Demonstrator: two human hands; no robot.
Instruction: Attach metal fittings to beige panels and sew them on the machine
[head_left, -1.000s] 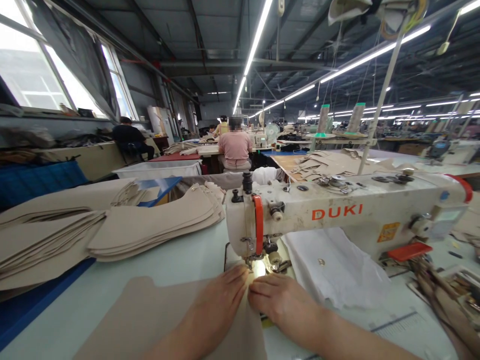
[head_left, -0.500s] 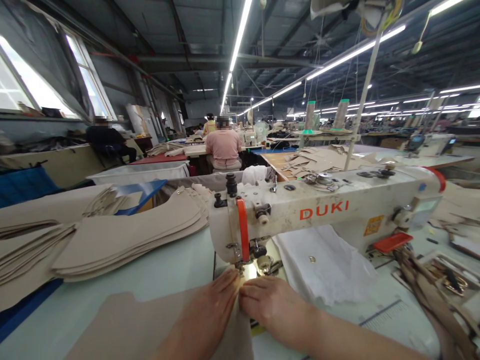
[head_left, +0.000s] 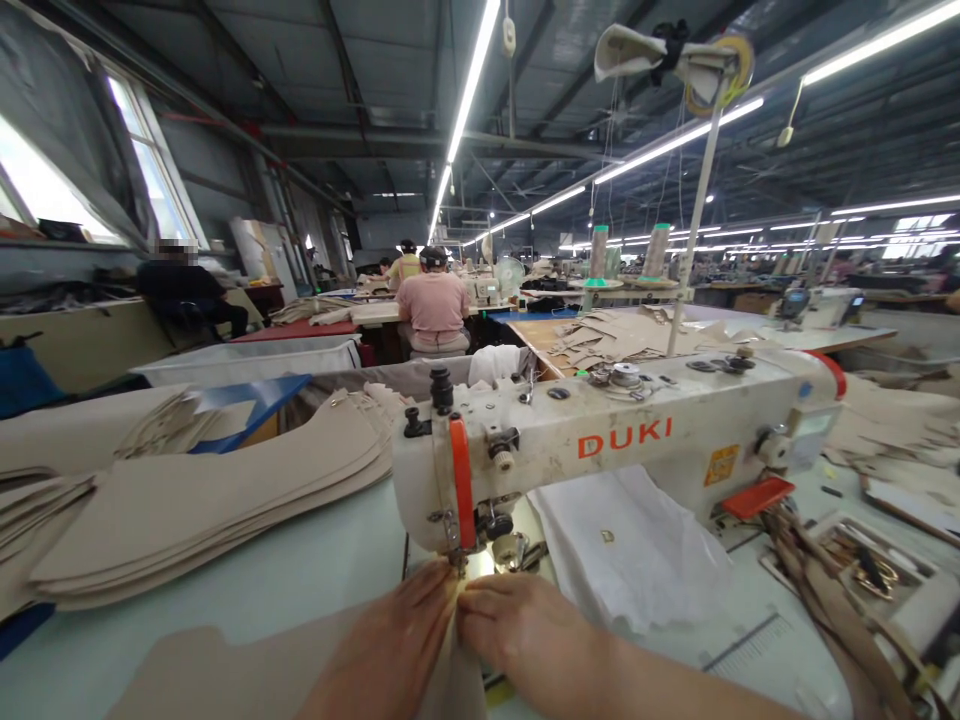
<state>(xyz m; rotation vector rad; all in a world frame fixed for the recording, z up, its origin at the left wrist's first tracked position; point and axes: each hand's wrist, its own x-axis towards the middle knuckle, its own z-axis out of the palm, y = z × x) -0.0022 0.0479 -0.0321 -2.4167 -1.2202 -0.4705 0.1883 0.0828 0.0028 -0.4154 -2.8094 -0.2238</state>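
A white sewing machine (head_left: 622,420) with red "DUKI" lettering stands on a pale green table. Under its lit needle area, a beige fabric piece (head_left: 247,670) lies, spreading to the lower left. My left hand (head_left: 397,630) rests on this fabric just left of the needle, fingers together and pressing it. My right hand (head_left: 517,620) is right of it, its curled fingers pinching the fabric edge close to the presser foot. The fingertips of both hands nearly meet.
Stacked beige panels (head_left: 217,490) lie at the left. White cloth (head_left: 630,550) with a small metal ring sits beneath the machine arm. A tray of metal parts (head_left: 862,565) and brown straps are at the right. People sit farther back.
The whole view has shifted, so the machine and hands appear further left and slightly lower. Both hands keep their places on the fabric by the needle.
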